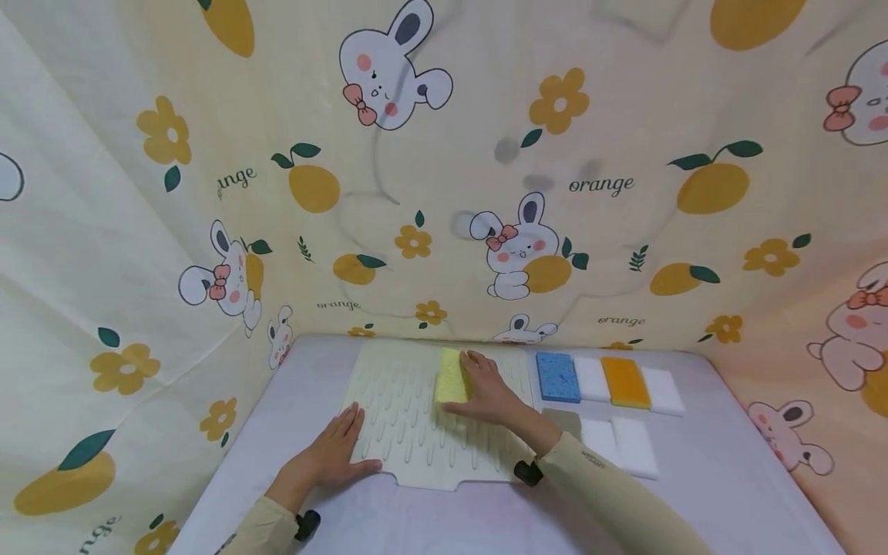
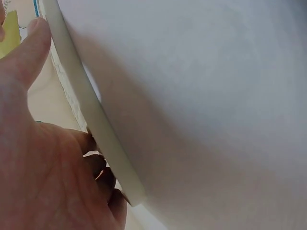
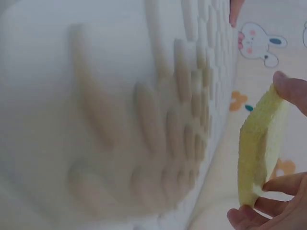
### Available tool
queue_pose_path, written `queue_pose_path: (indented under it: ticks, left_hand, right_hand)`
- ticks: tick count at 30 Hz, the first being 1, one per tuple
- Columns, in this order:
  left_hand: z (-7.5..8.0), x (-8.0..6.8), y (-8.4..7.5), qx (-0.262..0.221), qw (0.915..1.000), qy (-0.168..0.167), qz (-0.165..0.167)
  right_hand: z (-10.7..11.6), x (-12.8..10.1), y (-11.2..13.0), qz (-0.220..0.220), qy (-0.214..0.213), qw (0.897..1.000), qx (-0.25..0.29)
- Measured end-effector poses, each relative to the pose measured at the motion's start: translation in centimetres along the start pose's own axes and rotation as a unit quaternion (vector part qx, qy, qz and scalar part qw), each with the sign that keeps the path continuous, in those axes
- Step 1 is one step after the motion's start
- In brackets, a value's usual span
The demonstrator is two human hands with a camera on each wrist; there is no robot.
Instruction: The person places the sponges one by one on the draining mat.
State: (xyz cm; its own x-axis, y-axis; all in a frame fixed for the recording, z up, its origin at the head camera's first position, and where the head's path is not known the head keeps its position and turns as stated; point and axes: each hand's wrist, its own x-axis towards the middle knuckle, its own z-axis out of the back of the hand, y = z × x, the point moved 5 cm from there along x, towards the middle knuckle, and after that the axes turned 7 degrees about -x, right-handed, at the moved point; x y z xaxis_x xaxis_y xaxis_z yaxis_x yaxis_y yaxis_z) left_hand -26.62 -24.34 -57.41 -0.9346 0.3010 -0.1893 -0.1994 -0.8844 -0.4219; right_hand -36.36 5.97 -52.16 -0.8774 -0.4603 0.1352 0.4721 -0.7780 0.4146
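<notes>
A cream ribbed draining mat (image 1: 416, 432) lies on the white table. My left hand (image 1: 338, 451) rests flat on the mat's left front part, fingers straight; in the left wrist view the left hand (image 2: 43, 158) lies against the mat's edge (image 2: 96, 115). My right hand (image 1: 489, 389) grips a yellow sponge (image 1: 452, 376) over the mat's far middle. In the right wrist view the fingers (image 3: 288, 88) pinch the yellow sponge (image 3: 259, 148) just off the mat's ridges (image 3: 158, 139).
Right of the mat lie a blue sponge (image 1: 558, 377), a white sponge (image 1: 591, 378), an orange sponge (image 1: 626, 381) and another white sponge (image 1: 662, 391), with more white sponges (image 1: 624, 443) nearer me. A rabbit-and-orange print cloth (image 1: 444, 169) walls in the table.
</notes>
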Motion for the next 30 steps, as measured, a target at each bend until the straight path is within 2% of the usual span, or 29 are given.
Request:
queue_pose_path:
  ticks: [8,11,15,21,26,30]
  left_hand:
    - [0.4,-0.2,-0.3,-0.022,0.9994,-0.014,-0.024]
    - [0.3,-0.2,-0.3,-0.015,0.9995,-0.011,-0.026]
    - [0.3,-0.2,-0.5,-0.013,0.9997,-0.003,-0.020]
    - [0.1,0.0,-0.5,-0.009,0.9996,-0.004,-0.027]
    - [-0.1,-0.2,-0.4,-0.003,0.9999,0.004,-0.009]
    - [-0.1,-0.1,-0.3,0.001,1.0000,-0.002,-0.008]
  right_hand:
    - [-1.5,2.4,1.5,0.004,0.003,1.000,-0.005]
    - [-2.1,3.2,1.7,0.002,0.006,1.000,0.001]
    - [-2.8,4.0,2.0,0.003,0.013,1.000,0.012]
    - [-3.8,5.5,2.6,-0.002,0.020,1.000,0.015]
    - [-4.8,6.9,3.6,0.003,0.031,0.999,0.016]
    - [-5.3,8.0,4.1,-0.002,0.032,0.999,0.006]
